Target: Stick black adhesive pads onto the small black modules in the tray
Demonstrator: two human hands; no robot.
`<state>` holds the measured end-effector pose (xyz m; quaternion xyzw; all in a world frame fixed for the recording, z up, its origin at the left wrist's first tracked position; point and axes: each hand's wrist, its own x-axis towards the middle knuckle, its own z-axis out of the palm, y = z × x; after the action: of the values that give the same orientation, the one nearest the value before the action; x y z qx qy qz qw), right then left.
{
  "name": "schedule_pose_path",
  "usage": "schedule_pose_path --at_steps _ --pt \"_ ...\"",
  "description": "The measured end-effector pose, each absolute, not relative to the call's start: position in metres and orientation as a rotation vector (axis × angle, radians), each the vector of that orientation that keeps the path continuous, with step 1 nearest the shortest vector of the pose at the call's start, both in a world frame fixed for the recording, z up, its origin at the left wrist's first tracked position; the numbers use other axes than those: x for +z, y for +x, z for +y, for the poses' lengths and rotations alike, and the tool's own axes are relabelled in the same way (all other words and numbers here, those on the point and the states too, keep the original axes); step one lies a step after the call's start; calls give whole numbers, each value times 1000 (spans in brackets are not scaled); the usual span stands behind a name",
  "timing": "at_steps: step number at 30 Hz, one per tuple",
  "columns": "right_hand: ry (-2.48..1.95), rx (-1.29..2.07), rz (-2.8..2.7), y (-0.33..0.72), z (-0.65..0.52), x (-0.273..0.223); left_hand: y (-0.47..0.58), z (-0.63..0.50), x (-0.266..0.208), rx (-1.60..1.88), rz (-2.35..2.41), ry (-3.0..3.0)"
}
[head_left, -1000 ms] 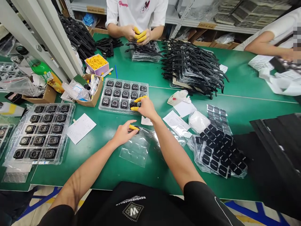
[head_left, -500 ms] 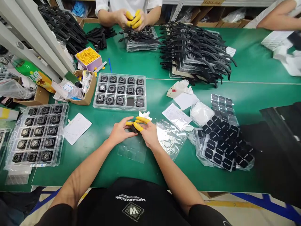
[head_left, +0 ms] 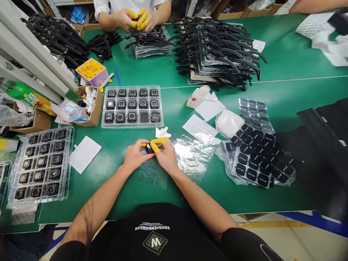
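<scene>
Head view showed the left hand [head_left: 135,156] and right hand [head_left: 166,156], fingers pinched around a watch [head_left: 148,148]. Film [head_left: 154,177] lay below, a tray [head_left: 130,125] beyond.

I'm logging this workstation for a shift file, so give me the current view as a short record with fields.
Surface: green table
Left hand: holding a small black piece
Right hand: on the same piece
Tray ahead: clear, three rows of five compartments, most with black watch-like pieces
Tray at left: clear, similar pieces
Right of hands: clear plastic sheet
Across: co-worker's hands, yellow finger covers
</scene>
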<state>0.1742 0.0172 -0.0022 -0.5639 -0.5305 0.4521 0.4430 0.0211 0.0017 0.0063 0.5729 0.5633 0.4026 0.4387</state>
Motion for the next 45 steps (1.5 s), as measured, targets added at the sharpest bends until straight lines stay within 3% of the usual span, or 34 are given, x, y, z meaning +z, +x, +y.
schedule_pose_path --at_steps 7,11,14,18,22,26,31,36,40,45 --pt "-1380 991 -1363 249 30 12 17 6 7 1024 1365 1258" --pt "-1604 633 -1573 291 52 13 14 8 6 1043 1302 1131" --pt "-1478 467 -1805 278 74 7 13 9 5 1038 1292 1132" --pt "-1236 580 -2158 252 97 3 15 8 7 1024 1330 1156" --pt "-1304 522 -2052 249 83 12 16 7 6 1036 1302 1130" --pt "-1091 704 -2078 231 53 21 17 6 5 1021 1307 1174" --pt "-1339 596 -1941 211 43 21 17 5 6 1013 1327 1168" --pt "-1176 807 -1946 209 42 22 17 4 6 1002 1321 1186" --pt "-1398 574 -1687 208 39 20 17 3 7 1023 1325 1155" --pt "-1318 759 -1832 210 37 15 16 3 6 1017 1304 1180"
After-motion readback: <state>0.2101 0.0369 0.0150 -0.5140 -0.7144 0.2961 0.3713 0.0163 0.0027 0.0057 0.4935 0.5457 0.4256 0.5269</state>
